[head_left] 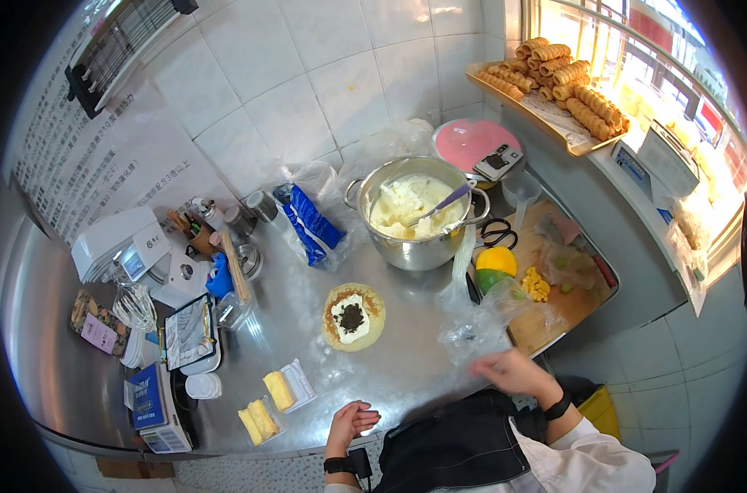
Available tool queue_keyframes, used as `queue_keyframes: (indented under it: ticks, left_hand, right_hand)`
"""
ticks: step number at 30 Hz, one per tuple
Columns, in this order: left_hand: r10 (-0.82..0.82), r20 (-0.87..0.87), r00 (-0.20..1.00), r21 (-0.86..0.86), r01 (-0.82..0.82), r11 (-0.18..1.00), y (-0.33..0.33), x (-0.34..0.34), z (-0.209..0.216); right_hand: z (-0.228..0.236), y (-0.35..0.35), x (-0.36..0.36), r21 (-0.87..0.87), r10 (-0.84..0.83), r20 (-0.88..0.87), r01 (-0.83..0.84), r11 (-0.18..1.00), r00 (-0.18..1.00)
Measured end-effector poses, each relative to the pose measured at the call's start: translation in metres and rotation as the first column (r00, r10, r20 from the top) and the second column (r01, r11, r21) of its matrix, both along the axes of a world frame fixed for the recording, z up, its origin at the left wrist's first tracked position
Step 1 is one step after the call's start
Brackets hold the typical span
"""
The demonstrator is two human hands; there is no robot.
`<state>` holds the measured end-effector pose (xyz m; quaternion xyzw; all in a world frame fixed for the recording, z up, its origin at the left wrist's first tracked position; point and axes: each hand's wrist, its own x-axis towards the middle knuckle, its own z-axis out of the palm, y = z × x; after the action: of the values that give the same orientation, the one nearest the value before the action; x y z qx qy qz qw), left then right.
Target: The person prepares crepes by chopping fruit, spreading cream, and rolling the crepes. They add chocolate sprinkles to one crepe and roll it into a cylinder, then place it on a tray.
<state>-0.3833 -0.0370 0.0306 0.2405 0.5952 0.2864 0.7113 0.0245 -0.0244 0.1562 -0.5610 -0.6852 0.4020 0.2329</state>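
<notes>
A round pancake (375,326) lies flat on the steel counter, topped with a patch of white cream (340,315) and a heap of dark crumbs (353,317). My left hand (354,423) is at the counter's front edge, fingers loosely curved and nothing in them. Close by are two pairs of yellow folded rolls (258,421) on white wrappers. Over the right front of the counter is my right hand (509,370), slightly blurred, its fingers pointing left with no object visible in them. A clear plastic bag (476,333) lies just beyond it.
A steel pot (418,253) of cream holds a purple-handled spatula (451,200). Right of it, a cutting board (546,316) bears diced yellow fruit (536,284), beside a mango (495,264) and scissors (498,233). A blue packet (309,226), whisk (133,307) and tablet (190,332) stand leftward.
</notes>
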Motion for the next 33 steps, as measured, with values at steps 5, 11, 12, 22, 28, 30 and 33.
queue_keyframes:
  ticks: [5,11,12,22,28,30,33]
  left_hand:
    - [0.124,-0.075,0.989,0.069,-0.119,0.990,-0.010,0.006,-0.011]
    - [-0.003,-0.119,0.993,0.092,0.014,0.996,-0.008,0.012,0.001]
    - [-0.113,-0.257,0.960,0.099,0.143,0.985,-0.006,0.016,0.008]
    - [-0.036,-0.232,0.972,0.354,0.119,0.928,-0.025,0.052,0.047]
    - [-0.181,-0.281,0.942,0.389,0.285,0.876,-0.034,0.064,0.085]
    - [-0.288,-0.280,0.916,0.464,0.392,0.795,-0.024,0.077,0.116]
    - [0.001,-0.558,0.830,0.697,0.468,0.543,-0.008,0.103,0.152]
  right_hand:
    - [-0.018,0.039,0.062,0.666,-0.684,-0.035,0.527,0.527,0.728]
    - [-0.039,0.064,0.068,0.047,-0.460,0.119,0.458,0.888,0.880]
    - [-0.042,0.059,0.060,0.055,-0.432,0.040,0.430,0.901,0.901]
    - [-0.077,0.062,0.098,0.019,-0.387,0.185,0.391,0.920,0.903]
    - [-0.019,0.045,0.015,-0.034,-0.120,-0.429,0.117,0.993,0.895]
    - [0.012,0.043,-0.025,0.233,0.135,-0.477,-0.023,0.972,0.869]
    - [0.039,0.052,-0.072,0.354,0.555,-0.378,-0.439,0.826,0.741]
